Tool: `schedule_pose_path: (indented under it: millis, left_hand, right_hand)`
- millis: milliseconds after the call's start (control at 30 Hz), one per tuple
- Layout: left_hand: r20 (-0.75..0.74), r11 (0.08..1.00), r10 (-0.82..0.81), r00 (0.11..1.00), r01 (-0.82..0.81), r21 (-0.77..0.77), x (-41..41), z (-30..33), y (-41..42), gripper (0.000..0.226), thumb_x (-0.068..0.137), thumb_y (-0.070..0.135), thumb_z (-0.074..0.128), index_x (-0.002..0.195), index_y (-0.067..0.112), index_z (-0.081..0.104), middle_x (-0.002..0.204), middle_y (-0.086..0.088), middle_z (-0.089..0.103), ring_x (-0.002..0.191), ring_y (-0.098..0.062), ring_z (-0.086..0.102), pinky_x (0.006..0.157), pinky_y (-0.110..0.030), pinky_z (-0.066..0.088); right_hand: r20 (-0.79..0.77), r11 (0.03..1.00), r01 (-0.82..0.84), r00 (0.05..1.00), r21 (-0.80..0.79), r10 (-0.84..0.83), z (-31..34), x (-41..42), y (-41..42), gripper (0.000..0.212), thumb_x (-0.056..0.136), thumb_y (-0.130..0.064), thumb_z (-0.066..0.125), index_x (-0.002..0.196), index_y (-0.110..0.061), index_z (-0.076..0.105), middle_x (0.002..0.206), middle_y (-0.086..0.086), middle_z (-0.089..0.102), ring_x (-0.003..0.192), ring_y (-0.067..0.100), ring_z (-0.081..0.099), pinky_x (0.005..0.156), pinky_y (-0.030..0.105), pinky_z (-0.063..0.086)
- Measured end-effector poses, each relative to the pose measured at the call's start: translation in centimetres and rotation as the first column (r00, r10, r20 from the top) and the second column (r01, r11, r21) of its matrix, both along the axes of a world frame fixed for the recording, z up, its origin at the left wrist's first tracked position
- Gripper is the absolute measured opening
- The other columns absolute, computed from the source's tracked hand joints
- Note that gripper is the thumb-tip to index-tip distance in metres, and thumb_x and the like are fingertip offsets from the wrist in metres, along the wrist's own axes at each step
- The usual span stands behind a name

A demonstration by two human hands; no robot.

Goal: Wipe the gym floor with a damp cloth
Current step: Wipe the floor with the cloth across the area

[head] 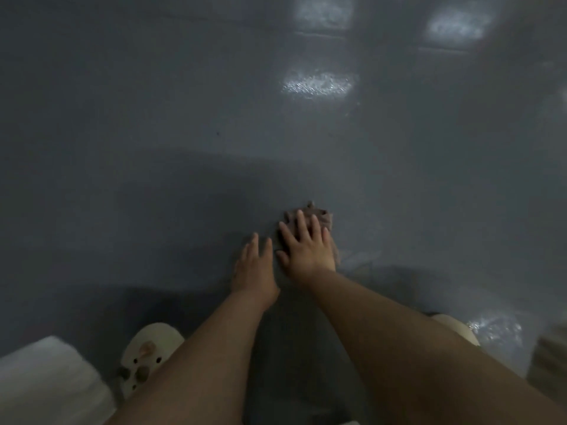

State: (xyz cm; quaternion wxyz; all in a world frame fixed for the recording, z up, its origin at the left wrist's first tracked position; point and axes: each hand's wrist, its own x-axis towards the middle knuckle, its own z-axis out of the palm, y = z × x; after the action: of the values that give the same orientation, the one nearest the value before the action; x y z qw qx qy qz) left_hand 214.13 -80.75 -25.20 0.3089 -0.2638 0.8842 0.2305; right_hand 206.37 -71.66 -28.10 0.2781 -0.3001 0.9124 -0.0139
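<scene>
The right hand (306, 246) is pressing flat on a crumpled brown cloth (319, 214), fingers (302, 222) straight and slightly spread. Just beside the cloth, the left hand (254, 268) is resting on the grey floor (153, 148), fingers straight and close together.

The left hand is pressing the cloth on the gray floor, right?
Not quite. In the head view the right hand presses the cloth on the gray floor; the left hand rests beside it on the bare floor.

A dim grey floor (153, 133) carries a crumpled brown cloth (319, 217) and cream clogs (144, 354).
</scene>
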Motion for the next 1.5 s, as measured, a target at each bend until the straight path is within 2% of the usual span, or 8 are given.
schedule_pose_path:
  millis: [200, 467, 667, 900, 1067, 1200, 1333, 1500]
  left_hand:
    - [0.026, 0.996, -0.089, 0.996, 0.089, 0.010, -1.6, -0.4, 1.1, 0.091, 0.088, 0.019, 0.064, 0.152, 0.021, -0.001, 0.158, -0.004, -0.017, 0.146, -0.025, -0.005, 0.117, -0.033, 0.008]
    - [0.112, 0.996, -0.079, 0.991, 0.083, -0.035, -2.0, -0.9, 2.0, 0.087, 0.091, 0.018, 0.060, 0.152, 0.028, -0.001, 0.156, -0.009, -0.022, 0.146, -0.030, -0.008, 0.116, -0.039, 0.015]
    - [0.072, 0.999, -0.030, 0.997, 0.033, -0.041, -1.7, -1.0, 2.1, 0.087, 0.090, 0.017, 0.060, 0.152, 0.026, 0.000, 0.157, -0.007, -0.019, 0.146, -0.028, -0.007, 0.116, -0.036, 0.013]
    - [0.044, 0.984, 0.152, 0.987, -0.147, -0.098, 0.7, -1.0, -0.4, 0.085, 0.092, 0.017, 0.058, 0.152, 0.017, -0.002, 0.158, -0.009, -0.014, 0.147, -0.026, -0.004, 0.117, -0.035, 0.012]
    - [0.026, 0.985, 0.133, 0.991, -0.129, -0.111, 3.0, -1.4, -2.3, 0.083, 0.093, 0.018, 0.056, 0.152, 0.014, -0.003, 0.159, -0.004, -0.015, 0.147, -0.023, -0.004, 0.118, -0.035, 0.010]
    - [-0.024, 0.984, 0.170, 0.985, -0.171, -0.044, 3.0, -1.7, -2.8, 0.083, 0.092, 0.018, 0.058, 0.152, 0.015, 0.002, 0.159, -0.002, -0.011, 0.147, -0.024, -0.002, 0.117, -0.034, 0.012]
    - [-0.143, 0.957, 0.289, 0.947, -0.286, 0.039, 4.0, -2.0, -4.7, 0.071, 0.093, 0.011, 0.054, 0.152, 0.016, 0.014, 0.160, -0.002, 0.001, 0.146, -0.022, 0.006, 0.118, -0.033, 0.014]
    - [-0.237, 0.798, 0.578, 0.781, -0.602, -0.035, 7.4, -2.2, -10.7, 0.065, 0.095, 0.008, 0.046, 0.151, 0.010, 0.014, 0.158, -0.008, 0.010, 0.145, -0.022, 0.012, 0.114, -0.025, 0.009]
  right_hand:
    - [-0.044, 0.995, -0.079, 0.996, -0.058, 0.076, -2.0, -1.9, 4.1, 0.053, 0.099, -0.034, 0.025, 0.150, -0.038, 0.011, 0.160, -0.001, -0.006, 0.146, 0.025, -0.008, 0.115, 0.037, -0.009]
    - [-0.105, 0.736, 0.677, 0.732, -0.004, -0.674, -2.2, -5.3, 14.5, 0.051, 0.101, -0.039, 0.029, 0.149, -0.042, 0.013, 0.160, -0.005, -0.008, 0.145, 0.027, -0.012, 0.113, 0.059, -0.002]
    - [-0.102, 0.591, 0.804, 0.584, -0.060, -0.805, -2.7, -4.9, 11.6, 0.052, 0.102, -0.034, 0.029, 0.151, -0.029, 0.015, 0.160, 0.004, -0.006, 0.144, 0.037, -0.009, 0.116, 0.054, -0.002]
    - [-0.108, 0.986, 0.066, 0.991, -0.151, -0.083, -3.5, 2.6, 0.9, 0.056, 0.077, -0.034, 0.037, 0.122, -0.017, 0.064, 0.132, 0.019, 0.056, 0.118, 0.053, 0.048, 0.092, 0.066, 0.034]
    - [-0.211, 0.861, -0.486, 0.866, -0.148, 0.453, -3.9, 2.1, 0.9, 0.063, 0.070, -0.028, 0.032, 0.131, -0.029, 0.049, 0.131, 0.011, 0.058, 0.117, 0.043, 0.053, 0.085, 0.061, 0.048]
    - [-0.108, 0.974, 0.032, 0.992, -0.226, -0.057, -3.7, 0.9, 1.9, 0.061, 0.082, -0.029, 0.036, 0.142, -0.022, 0.037, 0.145, 0.023, 0.039, 0.131, 0.051, 0.034, 0.097, 0.068, 0.036]
    - [-0.046, 0.813, 0.521, 0.834, -0.258, -0.549, -3.2, 3.3, -4.0, 0.059, 0.093, -0.022, 0.043, 0.148, -0.012, 0.026, 0.153, 0.030, 0.011, 0.138, 0.055, 0.008, 0.108, 0.065, 0.011]
    - [0.251, 0.948, 0.180, 0.961, -0.264, -0.113, -2.4, 6.6, -13.5, 0.071, 0.098, -0.026, 0.039, 0.150, -0.018, -0.008, 0.156, 0.018, -0.018, 0.141, 0.042, -0.019, 0.114, 0.052, -0.006]
